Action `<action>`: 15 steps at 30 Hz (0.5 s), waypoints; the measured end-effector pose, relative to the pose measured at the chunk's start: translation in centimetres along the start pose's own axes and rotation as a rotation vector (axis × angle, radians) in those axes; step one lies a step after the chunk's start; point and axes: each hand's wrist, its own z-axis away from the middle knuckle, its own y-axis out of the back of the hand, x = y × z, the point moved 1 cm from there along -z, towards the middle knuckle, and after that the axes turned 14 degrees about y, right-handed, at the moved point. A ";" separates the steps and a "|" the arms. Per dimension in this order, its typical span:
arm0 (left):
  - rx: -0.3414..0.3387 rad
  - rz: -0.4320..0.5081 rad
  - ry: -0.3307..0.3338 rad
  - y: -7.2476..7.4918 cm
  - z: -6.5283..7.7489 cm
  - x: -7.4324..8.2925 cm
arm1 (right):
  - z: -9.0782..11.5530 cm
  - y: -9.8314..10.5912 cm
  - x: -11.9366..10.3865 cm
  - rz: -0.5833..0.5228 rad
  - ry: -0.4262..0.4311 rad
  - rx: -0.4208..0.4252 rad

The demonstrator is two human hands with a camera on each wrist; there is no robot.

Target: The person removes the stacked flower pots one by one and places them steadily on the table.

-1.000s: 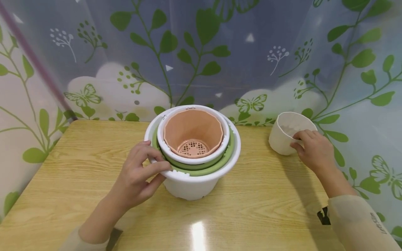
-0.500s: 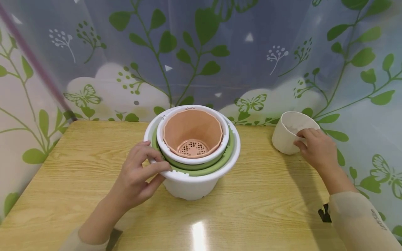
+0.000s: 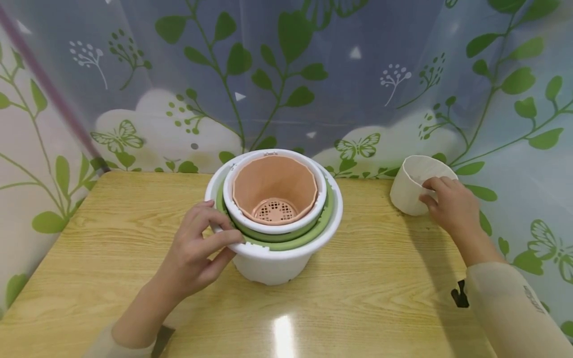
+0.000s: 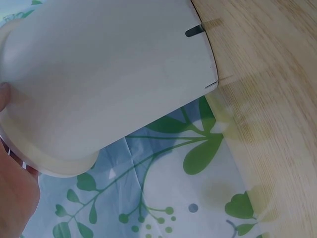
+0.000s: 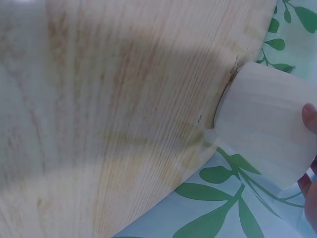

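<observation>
In the head view, a nested stack of flowerpots stands mid-table. Outermost is a large white flowerpot [image 3: 273, 268], then a green flowerpot [image 3: 291, 244], a smaller white-rimmed pot [image 3: 273, 229] and a peach flowerpot [image 3: 273, 179] with a perforated bottom. My left hand [image 3: 197, 253] grips the large pot's rim at its near left, fingers over the edge and thumb below. At the back right, my right hand [image 3: 453, 206] pinches the near rim of a small cream flowerpot [image 3: 407, 191]. The right wrist view shows this small pot [image 5: 267, 119] upright with its base at the tabletop.
The wooden table [image 3: 134, 238] meets a leaf-patterned curtain [image 3: 286, 74] along its back and right sides. A small black patch [image 3: 460, 294] shows beside the right sleeve [image 3: 515, 303].
My right hand has shifted the small cream flowerpot slightly right and back. The left hand and the nested pots have stayed in place.
</observation>
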 end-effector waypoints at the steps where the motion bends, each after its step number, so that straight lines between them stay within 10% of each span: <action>1: 0.000 0.002 0.000 0.0 0.0 0.0 | 0.0 0.0 0.0 -0.003 -0.006 -0.007; 15: 0.005 -0.002 -0.006 0.0 0.1 -0.1 | -0.7 -0.2 0.3 -0.020 -0.082 -0.103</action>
